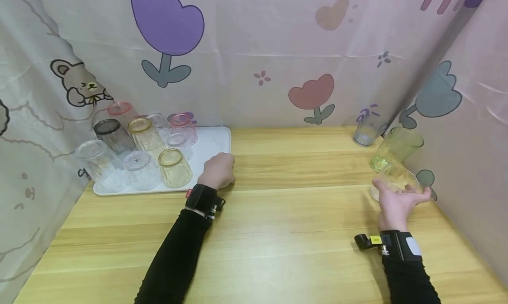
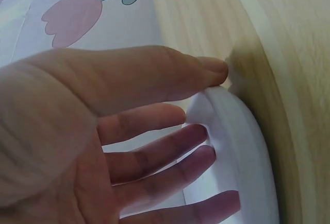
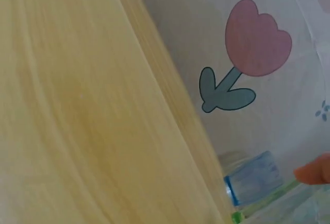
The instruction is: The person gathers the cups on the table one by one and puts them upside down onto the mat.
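At the right front corner of the white tray [image 1: 214, 140], my left hand [image 1: 218, 170] holds the rim. In the left wrist view its thumb [image 2: 154, 77] lies over the rim and its fingers reach against the inner wall. Several clear, yellow, pink and dark glasses stand upside down on the tray, among them a yellow glass [image 1: 175, 169] near that hand. At the table's right side, my right hand [image 1: 397, 209] has thumb and fingers spread around a clear glass [image 1: 401, 177]; a firm grip does not show. Only a fingertip [image 3: 313, 170] appears in the right wrist view.
Just behind the clear glass stands an upright green glass [image 1: 398, 145]. A small bluish clear glass [image 1: 366, 132] is farther back by the curtain. Wooden tabletop [image 1: 293, 207] lies between the hands. A printed curtain [image 1: 246, 39] borders the table at the back and sides.
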Tool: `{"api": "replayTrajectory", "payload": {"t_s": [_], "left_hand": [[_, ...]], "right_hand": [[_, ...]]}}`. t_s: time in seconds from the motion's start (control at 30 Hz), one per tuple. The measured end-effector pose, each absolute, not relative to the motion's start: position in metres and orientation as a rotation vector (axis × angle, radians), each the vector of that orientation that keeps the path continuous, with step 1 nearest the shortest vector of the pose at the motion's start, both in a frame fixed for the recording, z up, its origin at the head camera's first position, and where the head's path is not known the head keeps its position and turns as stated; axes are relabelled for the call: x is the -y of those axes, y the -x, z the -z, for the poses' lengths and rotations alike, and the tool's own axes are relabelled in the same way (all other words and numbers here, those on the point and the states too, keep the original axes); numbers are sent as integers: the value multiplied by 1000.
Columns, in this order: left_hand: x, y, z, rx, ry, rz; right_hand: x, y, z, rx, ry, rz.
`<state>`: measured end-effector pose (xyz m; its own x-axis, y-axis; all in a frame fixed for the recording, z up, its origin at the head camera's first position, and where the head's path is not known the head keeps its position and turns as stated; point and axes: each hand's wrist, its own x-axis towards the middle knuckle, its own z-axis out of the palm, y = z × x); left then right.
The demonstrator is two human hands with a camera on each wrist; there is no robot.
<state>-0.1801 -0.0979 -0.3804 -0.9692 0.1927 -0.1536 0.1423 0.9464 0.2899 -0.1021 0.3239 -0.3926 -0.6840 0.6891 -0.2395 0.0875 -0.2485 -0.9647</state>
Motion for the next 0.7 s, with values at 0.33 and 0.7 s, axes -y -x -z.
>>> {"api": "replayTrajectory", "payload": {"t_s": [0.33,0.7], "left_hand": [[100,180,383,-2939,-242,-406],[101,179,384,-2943,-239,-404]], "right_hand": [[-328,107,400,1675,984,-1998],[-302,118,392,1656,889,-1974]]}}
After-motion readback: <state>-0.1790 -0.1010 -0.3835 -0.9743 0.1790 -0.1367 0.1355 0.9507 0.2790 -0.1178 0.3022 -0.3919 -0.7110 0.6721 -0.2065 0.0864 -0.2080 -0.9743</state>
